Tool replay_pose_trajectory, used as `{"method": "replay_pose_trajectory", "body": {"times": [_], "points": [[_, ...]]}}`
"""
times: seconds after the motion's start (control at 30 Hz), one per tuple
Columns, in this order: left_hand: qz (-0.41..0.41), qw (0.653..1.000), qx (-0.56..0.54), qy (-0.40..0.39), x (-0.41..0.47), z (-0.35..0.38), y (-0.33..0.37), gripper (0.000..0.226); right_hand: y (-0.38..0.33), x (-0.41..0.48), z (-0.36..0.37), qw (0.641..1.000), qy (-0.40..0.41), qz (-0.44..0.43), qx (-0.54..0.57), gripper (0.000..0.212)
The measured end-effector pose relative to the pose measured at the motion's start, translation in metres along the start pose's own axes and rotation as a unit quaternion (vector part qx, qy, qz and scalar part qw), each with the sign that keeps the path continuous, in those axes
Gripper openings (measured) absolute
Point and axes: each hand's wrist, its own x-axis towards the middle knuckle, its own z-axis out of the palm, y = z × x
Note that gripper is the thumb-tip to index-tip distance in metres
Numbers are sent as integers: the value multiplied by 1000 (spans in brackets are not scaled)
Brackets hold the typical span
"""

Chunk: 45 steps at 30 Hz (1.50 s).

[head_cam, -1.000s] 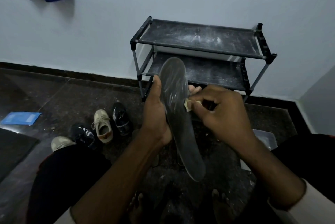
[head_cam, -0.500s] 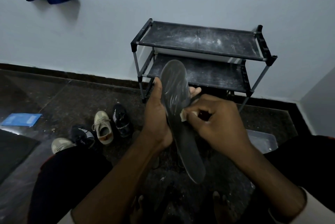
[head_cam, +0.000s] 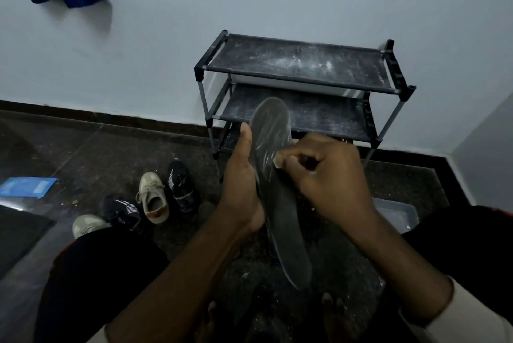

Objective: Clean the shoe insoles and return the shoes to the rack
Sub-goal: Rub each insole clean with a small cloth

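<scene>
A long dark grey insole (head_cam: 280, 198) stands upright in front of me, toe end up. My left hand (head_cam: 243, 184) grips its left edge, thumb along the side. My right hand (head_cam: 324, 176) pinches a small pale wipe (head_cam: 276, 161) against the insole's face, just below the toe part. Behind them the black two-shelf shoe rack (head_cam: 302, 90) stands against the wall, both shelves bare and dusted with white powder. Several shoes lie on the floor at the left: a beige sneaker (head_cam: 152, 197), a dark striped one (head_cam: 181, 184) and another dark one (head_cam: 122, 210).
A clear plastic tub (head_cam: 397, 212) sits on the dark floor at the right, partly behind my right arm. A blue flat sheet (head_cam: 26, 186) and a dark mat (head_cam: 16, 234) lie at the far left. My knees frame the bottom corners; my bare feet show below.
My right hand has slid the wipe leftward across the insole's face, from its right edge toward the middle. The left hand keeps the same hold.
</scene>
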Motion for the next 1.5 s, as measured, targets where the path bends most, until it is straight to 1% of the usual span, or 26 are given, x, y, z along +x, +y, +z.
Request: {"method": "replay_pose_trajectory", "body": {"times": [0.07,0.1,0.2,0.27,0.4,0.43,0.53,0.57,0.6,0.7,0.73,0.83,0.9,1.03,1.07,1.13,1.2,1.27,1.37,1.4,1.5], "points": [[-4,1000,-9,-2,0,0,1,72,-3,-7,1,999,-41,-11,20,10],[-8,1000,-13,-3,0,-1,2,73,-2,-9,-1,999,-43,-10,24,12],[0,1000,0,3,0,-1,0,72,7,-1,-7,1000,5,15,19,14],[-1,1000,2,9,0,1,-2,69,4,3,-5,1000,14,12,17,11],[-15,1000,-15,0,0,2,-1,70,-3,-9,0,997,-64,-23,29,10],[-17,1000,-19,-2,-1,2,1,72,-1,-9,-2,997,-62,-24,26,12],[-9,1000,-7,2,-1,1,-1,71,6,-1,-5,1000,-4,-9,3,13],[-6,1000,-1,3,-2,2,-2,70,5,1,-5,1000,3,-8,-2,12],[-5,1000,1,5,-2,2,-3,69,2,1,-3,1000,-5,-12,5,10],[-14,1000,-3,2,-2,2,-2,73,-4,-9,1,996,-70,-34,48,9],[-19,1000,-4,2,-2,2,-1,75,-3,-10,0,995,-75,-30,53,10],[-13,1000,-14,4,-2,1,-3,71,5,-3,-4,999,-14,4,40,12],[-13,1000,-9,6,-3,2,-5,68,1,1,-2,999,-1,4,36,9],[-22,1000,-10,5,-4,1,-2,72,-6,-10,2,994,-78,-18,69,8],[-26,1000,-11,3,-4,1,-1,73,-4,-9,0,995,-76,-12,70,9],[-25,1000,-8,-1,-4,2,-2,72,3,-4,-4,997,-39,9,61,9],[-23,1000,1,-4,-5,4,-5,69,1,1,-4,999,-10,9,52,7],[-24,1000,-5,-4,-6,5,-4,67,-4,-2,0,997,-30,-10,72,7],[-35,999,-15,-11,-7,3,0,74,-3,-8,0,989,-99,-14,111,7],[-36,999,-13,-12,-7,3,1,76,-1,-7,-2,988,-99,-7,116,7],[-39,999,-26,-15,-8,5,-2,75,1,-1,-4,990,-51,8,127,7]]}}
